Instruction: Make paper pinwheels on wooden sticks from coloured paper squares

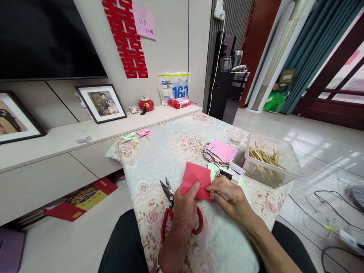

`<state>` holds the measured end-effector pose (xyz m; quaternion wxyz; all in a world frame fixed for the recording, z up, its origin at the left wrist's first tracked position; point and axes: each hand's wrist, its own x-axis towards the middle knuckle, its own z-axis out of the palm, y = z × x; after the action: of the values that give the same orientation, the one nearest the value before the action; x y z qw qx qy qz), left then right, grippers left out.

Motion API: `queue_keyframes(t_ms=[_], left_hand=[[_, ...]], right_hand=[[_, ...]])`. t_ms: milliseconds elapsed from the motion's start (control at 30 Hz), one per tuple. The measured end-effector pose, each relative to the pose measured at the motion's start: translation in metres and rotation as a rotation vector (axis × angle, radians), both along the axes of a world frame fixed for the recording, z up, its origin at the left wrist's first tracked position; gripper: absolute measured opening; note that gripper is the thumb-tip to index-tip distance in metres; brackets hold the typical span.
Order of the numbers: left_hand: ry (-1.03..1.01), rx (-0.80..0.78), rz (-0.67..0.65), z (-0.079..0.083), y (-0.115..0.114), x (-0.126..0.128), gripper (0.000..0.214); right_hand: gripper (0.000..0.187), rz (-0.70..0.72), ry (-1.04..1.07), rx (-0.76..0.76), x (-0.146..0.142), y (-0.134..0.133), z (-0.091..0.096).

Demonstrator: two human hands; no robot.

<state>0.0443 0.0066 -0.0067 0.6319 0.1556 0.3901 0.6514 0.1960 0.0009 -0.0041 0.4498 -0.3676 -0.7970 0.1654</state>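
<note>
A folded red paper square lies on the floral tablecloth in front of me. My left hand pinches its near left edge with thumb and fingers. My right hand presses and pinches the paper's near right corner. Red-handled scissors lie under my left hand, blades pointing away from me.
A stack of coloured paper squares sits beyond the red sheet. A clear plastic box of wooden sticks stands at the right edge. Two paper pinwheels lie at the far corner. Framed photos and a TV line the left wall cabinet.
</note>
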Motion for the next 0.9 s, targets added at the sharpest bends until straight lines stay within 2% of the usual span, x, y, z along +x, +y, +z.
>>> queue_keyframes(t_ms=[100, 233, 467, 667, 900], left_hand=[[-0.009, 0.008, -0.021, -0.001, 0.0, 0.001, 0.029], [0.043, 0.016, -0.075, 0.0, -0.001, 0.002, 0.022], [0.175, 0.075, -0.159, -0.006, -0.005, 0.001, 0.017], [0.349, 0.141, -0.248, -0.02, -0.005, -0.002, 0.022], [0.374, 0.128, -0.254, -0.023, -0.005, 0.0, 0.022]], right_hand=[[0.024, 0.03, -0.044, 0.018, -0.003, -0.001, -0.002], [0.016, 0.038, -0.033, 0.015, -0.005, -0.002, 0.0], [0.015, 0.092, 0.087, -0.12, -0.009, -0.003, 0.008], [0.015, -0.034, 0.132, -0.225, -0.008, -0.003, 0.006], [0.024, -0.122, 0.132, -0.342, -0.009, -0.003, 0.004]])
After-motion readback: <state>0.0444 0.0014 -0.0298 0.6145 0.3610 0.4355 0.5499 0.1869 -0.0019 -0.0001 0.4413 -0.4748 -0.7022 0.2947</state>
